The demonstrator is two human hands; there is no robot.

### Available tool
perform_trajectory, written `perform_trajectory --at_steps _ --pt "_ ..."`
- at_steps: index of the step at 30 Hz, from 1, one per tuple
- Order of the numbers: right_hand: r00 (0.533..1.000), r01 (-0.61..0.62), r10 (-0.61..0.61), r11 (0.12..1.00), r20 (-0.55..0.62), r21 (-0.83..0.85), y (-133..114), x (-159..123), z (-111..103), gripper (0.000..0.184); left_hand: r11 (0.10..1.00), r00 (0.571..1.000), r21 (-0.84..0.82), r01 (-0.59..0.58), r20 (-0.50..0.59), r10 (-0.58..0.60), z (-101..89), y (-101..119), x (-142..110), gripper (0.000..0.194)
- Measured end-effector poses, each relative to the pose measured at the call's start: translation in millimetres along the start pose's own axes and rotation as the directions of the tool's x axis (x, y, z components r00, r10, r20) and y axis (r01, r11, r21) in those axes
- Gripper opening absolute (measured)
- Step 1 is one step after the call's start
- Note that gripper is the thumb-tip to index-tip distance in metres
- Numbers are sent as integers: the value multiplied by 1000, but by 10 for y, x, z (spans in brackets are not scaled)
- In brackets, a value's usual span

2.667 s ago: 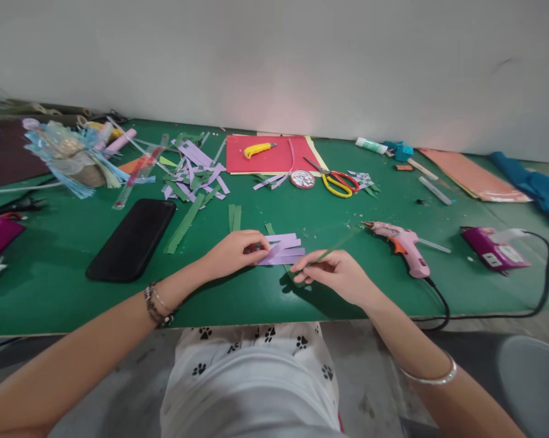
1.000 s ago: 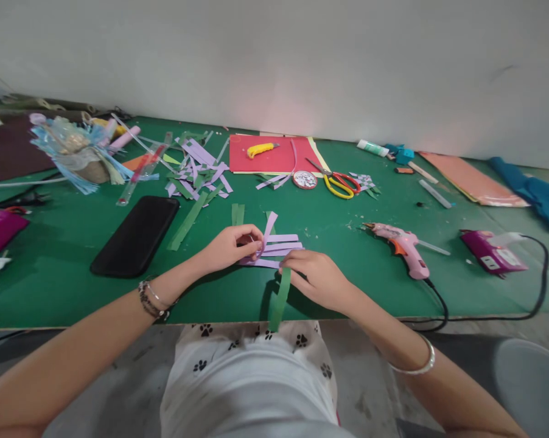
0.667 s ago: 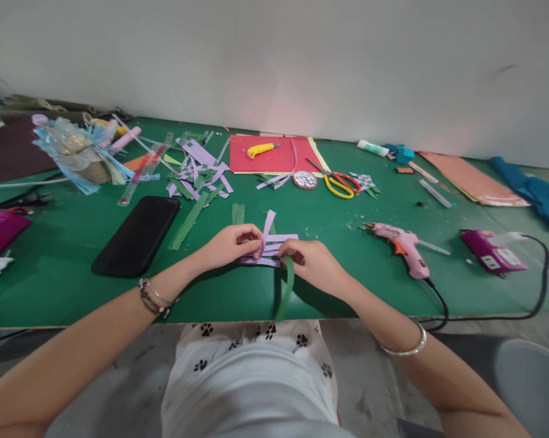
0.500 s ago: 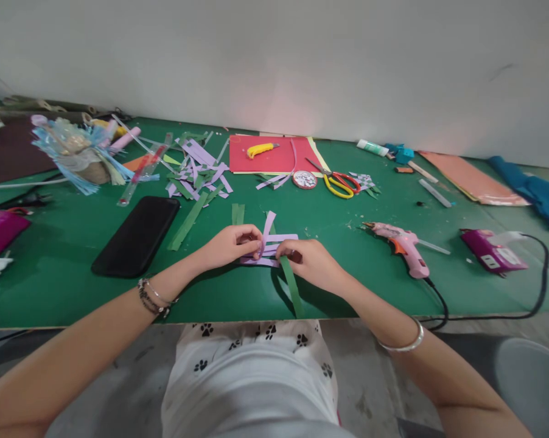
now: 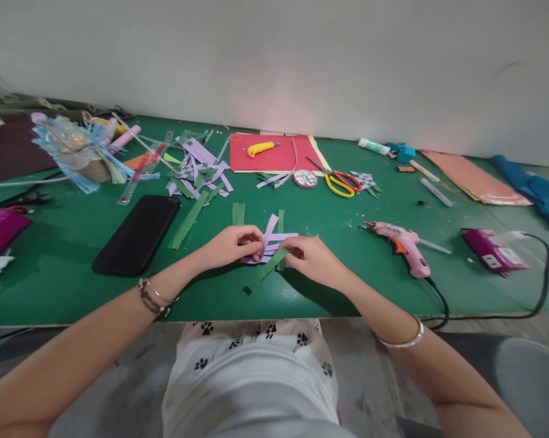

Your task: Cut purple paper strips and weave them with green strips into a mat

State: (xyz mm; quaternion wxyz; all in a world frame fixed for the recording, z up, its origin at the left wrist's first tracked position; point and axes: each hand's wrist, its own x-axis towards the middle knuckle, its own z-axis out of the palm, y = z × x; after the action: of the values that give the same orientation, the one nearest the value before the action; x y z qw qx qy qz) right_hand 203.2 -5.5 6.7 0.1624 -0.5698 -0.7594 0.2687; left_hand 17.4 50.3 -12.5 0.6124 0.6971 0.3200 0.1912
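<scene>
Several purple paper strips (image 5: pixel 281 236) lie side by side in front of me, with green strips crossing them. My left hand (image 5: pixel 243 243) pinches a purple paper strip (image 5: pixel 270 225) that is lifted and bent upward from the others. In my right hand (image 5: pixel 307 254), thumb and fingers are closed on a green paper strip (image 5: pixel 265 271), whose free end slants down to the left above the table. Another green strip (image 5: pixel 280 220) stands out behind the purple ones. My fingers hide part of the crossing strips.
A black phone (image 5: pixel 137 235) lies left, a pink glue gun (image 5: pixel 402 244) right. Behind are a pile of cut strips (image 5: pixel 199 164), red paper (image 5: pixel 256 163) with a yellow cutter (image 5: pixel 262 148), and scissors (image 5: pixel 341 182). The table's front edge (image 5: pixel 238 320) is close to me.
The green strip in my right hand has swung from hanging down on the right to slanting down left. Another green strip now shows across the purple ones. My left hand stays put.
</scene>
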Motion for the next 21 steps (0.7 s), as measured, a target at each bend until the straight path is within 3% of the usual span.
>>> perform_trajectory --at_steps 6,11,16,21 --pt "991 136 -135 990 -23 23 51 25 42 35 998 1000 61 -2 2 2 7 35 -7 18" --pt "986 163 -163 970 15 -182 72 36 70 33 999 1000 36 1 6 -1 3 24 -1 17" --pt "967 252 -240 846 85 -470 34 36 78 25 999 1000 39 -8 13 8 0 30 9 15" --pt "956 290 -278 864 91 -410 78 49 71 25 999 1000 42 12 13 -12 4 42 2 15"
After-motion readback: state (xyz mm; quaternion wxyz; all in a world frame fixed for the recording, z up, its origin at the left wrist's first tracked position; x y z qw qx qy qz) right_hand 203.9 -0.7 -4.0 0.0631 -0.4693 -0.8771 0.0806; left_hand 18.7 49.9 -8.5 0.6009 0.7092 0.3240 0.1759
